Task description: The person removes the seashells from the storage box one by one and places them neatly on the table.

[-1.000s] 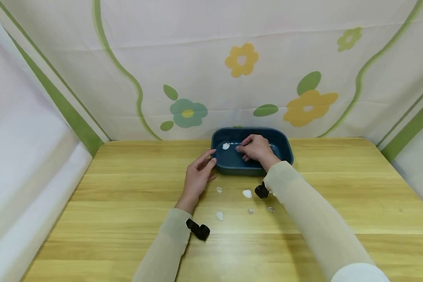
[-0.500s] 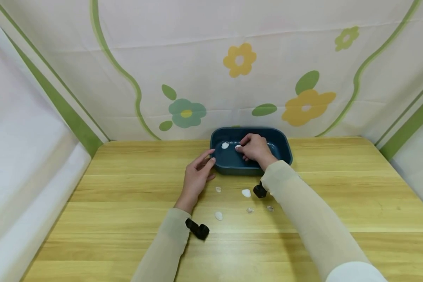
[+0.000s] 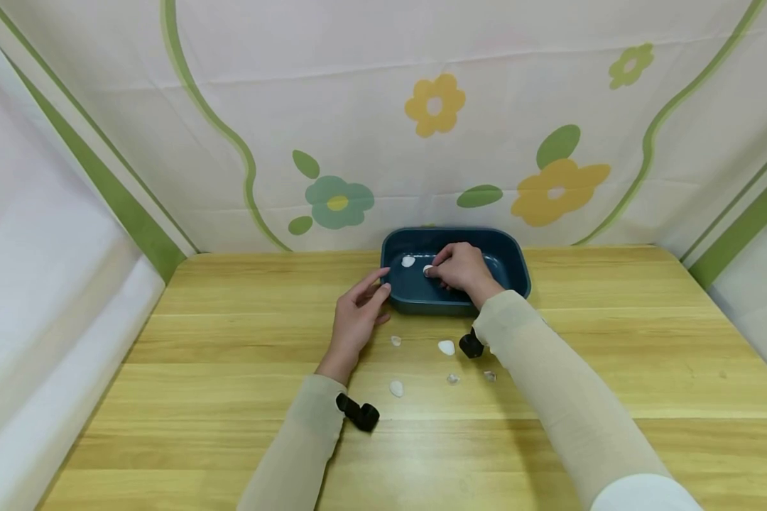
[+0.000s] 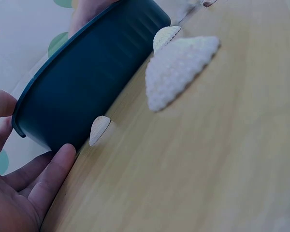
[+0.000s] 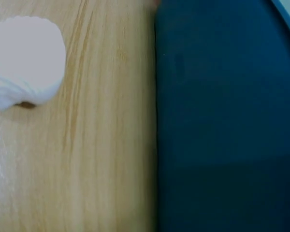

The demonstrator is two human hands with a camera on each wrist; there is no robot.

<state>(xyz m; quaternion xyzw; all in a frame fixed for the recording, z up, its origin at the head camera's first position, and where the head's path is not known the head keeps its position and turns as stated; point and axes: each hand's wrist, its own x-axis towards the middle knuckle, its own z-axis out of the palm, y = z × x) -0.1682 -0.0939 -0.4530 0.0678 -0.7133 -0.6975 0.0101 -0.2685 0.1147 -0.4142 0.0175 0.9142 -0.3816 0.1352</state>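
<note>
A dark blue rectangular basin [image 3: 434, 309] stands at the back of the table. My right hand [image 3: 463, 270] reaches into it and pinches a small white seashell [image 3: 427, 270] between thumb and fingers. Another white seashell [image 3: 408, 261] lies inside, left of that hand. At the basin's left end, my left hand [image 3: 353, 323] touches the rim and front corner with extended fingers; the left wrist view shows a fingertip [image 4: 65, 152] by the basin's base. The right wrist view shows the basin's side [image 5: 222, 106] but no clear part of the right hand.
Several seashells lie on the wooden table [image 3: 230, 397] in front of the basin, among them a white one [image 3: 446, 348], a pale one [image 3: 396, 388] and a small one [image 3: 395, 341]. A flower-print cloth [image 3: 358, 106] hangs directly behind the basin.
The right hand's fingertips have shifted slightly left inside the basin, with the pinched seashell showing more clearly. My left hand stays at the basin's left end.
</note>
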